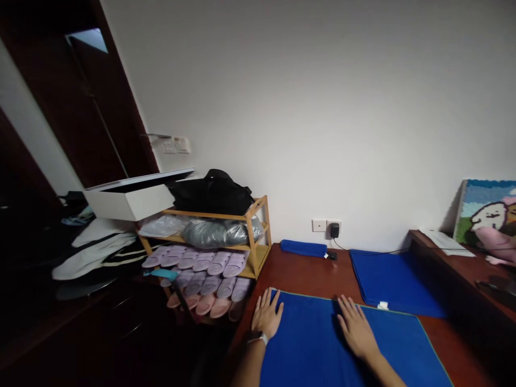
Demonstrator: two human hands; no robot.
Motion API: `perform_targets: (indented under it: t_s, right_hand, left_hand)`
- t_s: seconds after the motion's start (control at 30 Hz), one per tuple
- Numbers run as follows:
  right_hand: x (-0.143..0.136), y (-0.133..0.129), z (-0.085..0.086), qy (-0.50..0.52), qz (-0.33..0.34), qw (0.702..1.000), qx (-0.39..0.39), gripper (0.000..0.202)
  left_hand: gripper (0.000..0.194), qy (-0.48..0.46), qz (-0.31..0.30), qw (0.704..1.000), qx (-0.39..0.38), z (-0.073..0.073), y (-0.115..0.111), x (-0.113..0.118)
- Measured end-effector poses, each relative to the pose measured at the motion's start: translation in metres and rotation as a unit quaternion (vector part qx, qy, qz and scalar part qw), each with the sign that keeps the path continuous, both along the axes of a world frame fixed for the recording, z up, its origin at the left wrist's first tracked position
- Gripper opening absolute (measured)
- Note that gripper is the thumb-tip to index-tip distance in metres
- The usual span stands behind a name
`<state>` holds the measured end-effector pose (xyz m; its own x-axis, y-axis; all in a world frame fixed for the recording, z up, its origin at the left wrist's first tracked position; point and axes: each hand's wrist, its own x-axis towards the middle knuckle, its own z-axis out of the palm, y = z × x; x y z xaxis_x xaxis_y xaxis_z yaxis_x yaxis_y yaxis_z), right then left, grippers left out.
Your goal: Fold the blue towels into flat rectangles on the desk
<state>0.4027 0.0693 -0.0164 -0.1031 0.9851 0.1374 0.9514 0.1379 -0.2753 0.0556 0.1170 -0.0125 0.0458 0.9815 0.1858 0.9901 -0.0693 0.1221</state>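
Both hands, left (266, 317) and right (357, 329), spread flat, lower centre, on soft blue cloth mat (322, 355); likely light, limp; grip by edges.

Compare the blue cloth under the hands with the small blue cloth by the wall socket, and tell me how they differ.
The cloth under the hands lies spread flat; the small cloth by the socket is rolled or folded into a compact bar. The spread cloth shows a light edge trim; none shows on the small one. The left hand and right hand press palms down on the spread cloth; nothing touches the small one. Both are deep blue and lie on the reddish wooden table.
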Motion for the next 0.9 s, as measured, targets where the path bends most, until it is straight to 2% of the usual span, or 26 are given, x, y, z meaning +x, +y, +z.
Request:
perform_targets:
  t_s: [0.07, 0.1, 0.17, 0.27, 0.4, 0.47, 0.53, 0.63, 0.8, 0.9]
  right_hand:
    - [-0.028, 0.004, 0.005, 0.013, 0.007, 0.999, -0.037, 0.067]
    - [-0.033, 0.005, 0.004, 0.015, 0.004, 0.999, -0.051, 0.066]
    - [-0.024, 0.004, -0.003, 0.010, -0.007, 0.998, -0.063, 0.066]
    - [0.030, -0.006, -0.024, -0.008, -0.039, 0.998, -0.052, 0.068]
    - [0.138, -0.028, -0.056, -0.043, -0.142, 0.988, -0.053, 0.075]
    - [0.184, -0.037, -0.067, -0.056, -0.189, 0.978, -0.064, 0.079]
    - [0.212, -0.042, -0.072, -0.056, -0.216, 0.972, -0.076, 0.081]
    - [0.222, -0.045, -0.069, -0.047, -0.225, 0.970, -0.083, 0.082]
    - [0.210, -0.043, -0.057, -0.052, -0.233, 0.966, -0.098, 0.080]
    - [0.210, -0.043, -0.057, -0.049, -0.236, 0.966, -0.098, 0.079]
  left_hand:
    - [0.057, 0.000, -0.003, 1.000, 0.002, -0.001, 0.001, -0.001]
    - [0.057, 0.000, -0.004, 1.000, 0.004, -0.002, 0.001, -0.001]
    - [0.056, 0.003, -0.003, 1.000, 0.010, -0.005, 0.003, -0.003]
    - [0.056, 0.006, -0.003, 1.000, 0.014, -0.008, 0.006, -0.004]
    - [0.056, 0.010, -0.005, 1.000, 0.012, -0.006, 0.007, -0.003]
    - [0.056, 0.014, -0.003, 1.000, 0.011, -0.004, 0.007, -0.002]
    - [0.057, 0.016, -0.002, 1.000, 0.010, -0.003, 0.007, -0.001]
    - [0.056, 0.016, -0.003, 1.000, 0.012, -0.003, 0.008, -0.001]
    - [0.057, 0.020, 0.000, 1.000, 0.009, -0.003, 0.010, 0.000]
    - [0.057, 0.021, 0.002, 1.000, 0.009, -0.004, 0.011, 0.000]
